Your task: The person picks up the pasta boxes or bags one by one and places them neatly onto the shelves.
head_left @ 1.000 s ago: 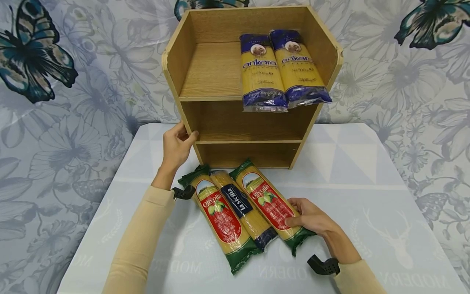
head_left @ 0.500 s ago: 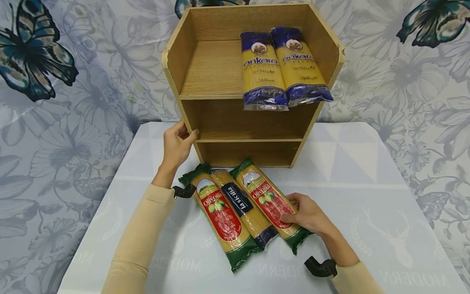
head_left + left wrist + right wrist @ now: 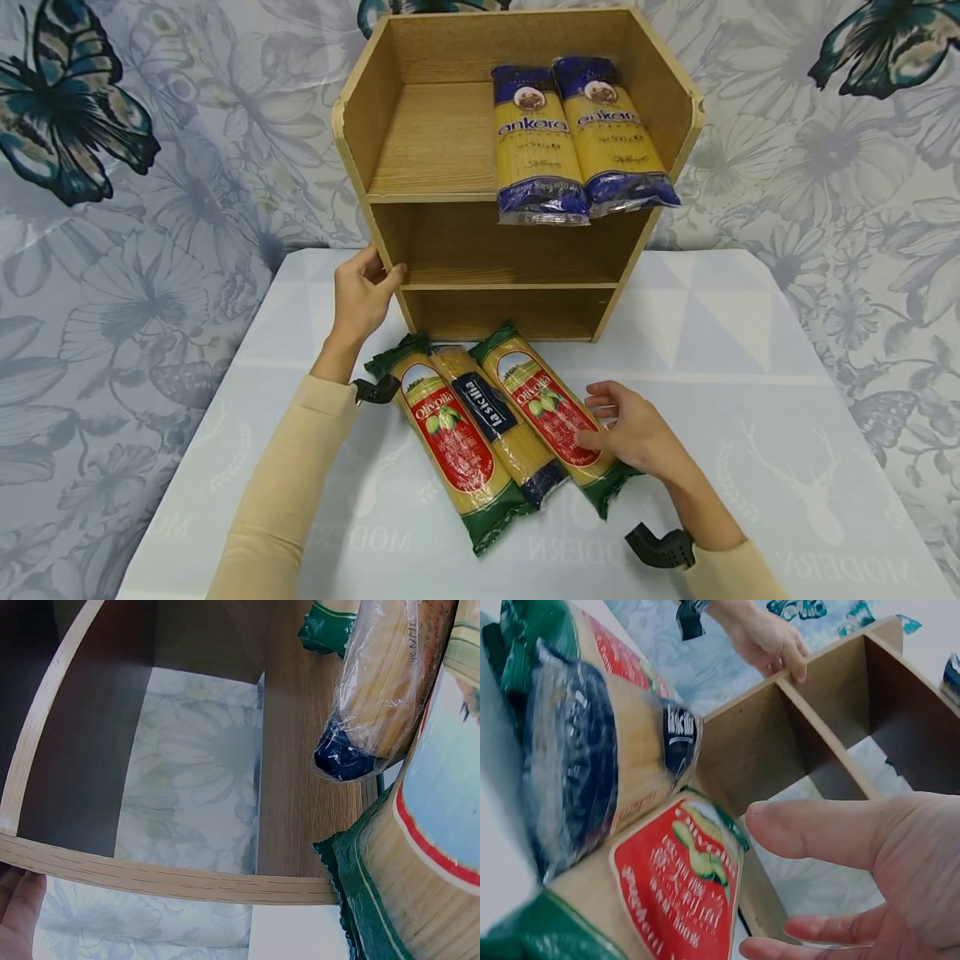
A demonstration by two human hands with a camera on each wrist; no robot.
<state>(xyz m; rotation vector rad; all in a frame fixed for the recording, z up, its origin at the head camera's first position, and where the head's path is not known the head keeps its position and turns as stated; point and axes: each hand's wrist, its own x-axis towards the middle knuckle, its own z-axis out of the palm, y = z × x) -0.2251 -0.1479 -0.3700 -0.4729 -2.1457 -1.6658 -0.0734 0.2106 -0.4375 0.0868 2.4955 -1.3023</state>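
My left hand grips the left side edge of a small wooden shelf unit, thumb on the front and fingers behind. Beside the right-hand spaghetti pack, green-ended with a red Olivolia label, my right hand has its thumb and fingers spread; the thumb overlaps the pack in the head view. In the right wrist view a gap shows between the fingers and that pack. A navy-labelled la sicilia spaghetti pack lies in the middle, with another Olivolia pack to its left.
Two yellow and blue Ankara pasta packs, the left one and the right one, lie side by side on the shelf's top level. The packs in front sit on a table with a pale printed cloth. Behind hangs a floral backdrop.
The right hand has loosened from the right Olivolia pack, its fingers lifting and spreading off the pack's edge. The left hand and all packs stay nearly where they were.
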